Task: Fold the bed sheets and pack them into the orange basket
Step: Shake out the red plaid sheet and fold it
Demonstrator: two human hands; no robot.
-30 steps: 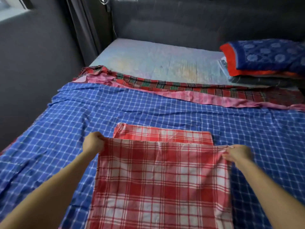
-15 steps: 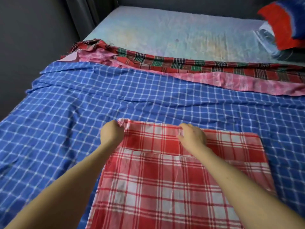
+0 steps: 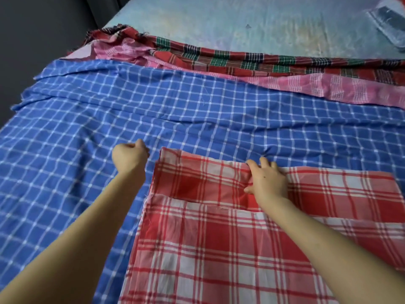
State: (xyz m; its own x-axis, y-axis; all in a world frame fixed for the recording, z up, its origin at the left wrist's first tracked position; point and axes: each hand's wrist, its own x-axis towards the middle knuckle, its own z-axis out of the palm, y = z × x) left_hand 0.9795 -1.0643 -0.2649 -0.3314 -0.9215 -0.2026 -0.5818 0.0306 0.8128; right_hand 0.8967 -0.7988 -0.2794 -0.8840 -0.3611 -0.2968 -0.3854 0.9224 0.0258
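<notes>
- Folding under way: red check sheet (image 3: pixel 241 249) lies part-folded atop blue check sheet (image 3: pixel 87 128) on the bed (image 3: pixel 219 23).
- Right grip (image 3: pixel 268 183) pinches its far edge; left grip (image 3: pixel 129 157), fisted and empty, is just beside.
- Next, probably: left grip takes the far-left corner.

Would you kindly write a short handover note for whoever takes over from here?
Left hand: fingers curled, holding nothing visible, over the blue sheet, just left of the red sheet.
Right hand: rests on the red sheet's far edge; grip unclear.
Done: red sheet partly folded, lying on the blue sheet.
Left: finish it, fold the blue sheet, pink sheet and tartan sheet, then pack all. Basket not in view.
</notes>
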